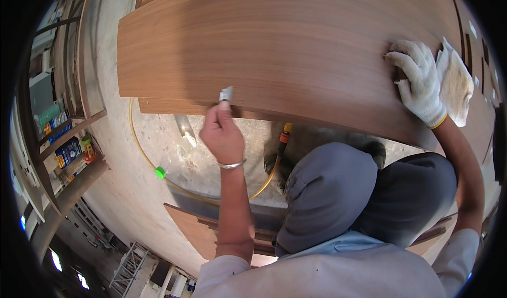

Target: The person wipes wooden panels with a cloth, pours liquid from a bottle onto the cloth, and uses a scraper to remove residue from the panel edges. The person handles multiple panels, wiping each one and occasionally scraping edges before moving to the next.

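A long brown wood-grain board lies flat in front of me, on top of other boards. My left hand, bare and with a metal bangle at the wrist, is closed at the board's near edge. Between its thumb and fingers is a small scraper blade, flat and silver-grey, over the board's surface. My right hand wears a white knitted glove and rests on the right part of the board, fingers bent and apart, holding nothing. Beside it lies a stained white cloth.
Below the board, a yellow hose with a green piece and an orange-black connector runs over the concrete floor. More boards lie by my legs. A rack with boxes and bottles stands at left.
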`<action>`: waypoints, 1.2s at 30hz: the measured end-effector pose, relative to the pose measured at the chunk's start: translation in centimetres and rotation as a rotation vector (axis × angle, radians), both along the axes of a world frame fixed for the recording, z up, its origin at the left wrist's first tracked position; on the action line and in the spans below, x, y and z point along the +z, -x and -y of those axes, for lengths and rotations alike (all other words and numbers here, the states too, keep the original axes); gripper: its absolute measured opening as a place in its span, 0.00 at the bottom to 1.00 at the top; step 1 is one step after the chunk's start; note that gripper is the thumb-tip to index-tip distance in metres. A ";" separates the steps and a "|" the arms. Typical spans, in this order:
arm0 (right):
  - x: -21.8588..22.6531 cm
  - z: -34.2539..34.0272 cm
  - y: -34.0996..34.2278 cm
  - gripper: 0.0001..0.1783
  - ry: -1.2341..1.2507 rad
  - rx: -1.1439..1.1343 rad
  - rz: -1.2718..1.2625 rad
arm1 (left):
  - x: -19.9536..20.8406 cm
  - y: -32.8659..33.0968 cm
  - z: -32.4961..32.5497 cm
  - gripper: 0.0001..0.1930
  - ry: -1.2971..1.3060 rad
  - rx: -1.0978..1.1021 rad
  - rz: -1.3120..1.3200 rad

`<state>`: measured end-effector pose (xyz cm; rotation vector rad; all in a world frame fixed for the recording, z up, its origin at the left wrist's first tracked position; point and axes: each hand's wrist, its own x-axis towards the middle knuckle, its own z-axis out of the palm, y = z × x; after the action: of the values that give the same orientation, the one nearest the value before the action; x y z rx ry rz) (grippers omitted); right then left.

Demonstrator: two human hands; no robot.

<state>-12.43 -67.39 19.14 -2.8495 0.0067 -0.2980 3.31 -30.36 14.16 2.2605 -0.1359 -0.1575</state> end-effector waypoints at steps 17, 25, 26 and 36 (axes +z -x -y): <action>-0.2 -0.1 0.0 0.23 0.022 0.003 0.029 | -1.0 -0.6 -0.7 0.13 -0.021 -0.085 0.158; -0.1 -0.2 0.1 0.23 0.038 0.002 0.030 | -1.0 2.7 1.5 0.11 0.017 -0.157 0.144; 0.0 -0.2 0.1 0.23 0.034 0.000 0.026 | -0.9 2.0 1.0 0.12 0.008 -0.141 0.146; -0.1 -0.2 -0.1 0.23 0.020 0.003 0.034 | -0.7 3.3 2.0 0.10 0.014 -0.217 0.185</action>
<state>-12.38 -67.19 19.06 -2.8640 -0.0072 -0.3477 0.05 -32.33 13.43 2.2404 -0.4804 -0.0611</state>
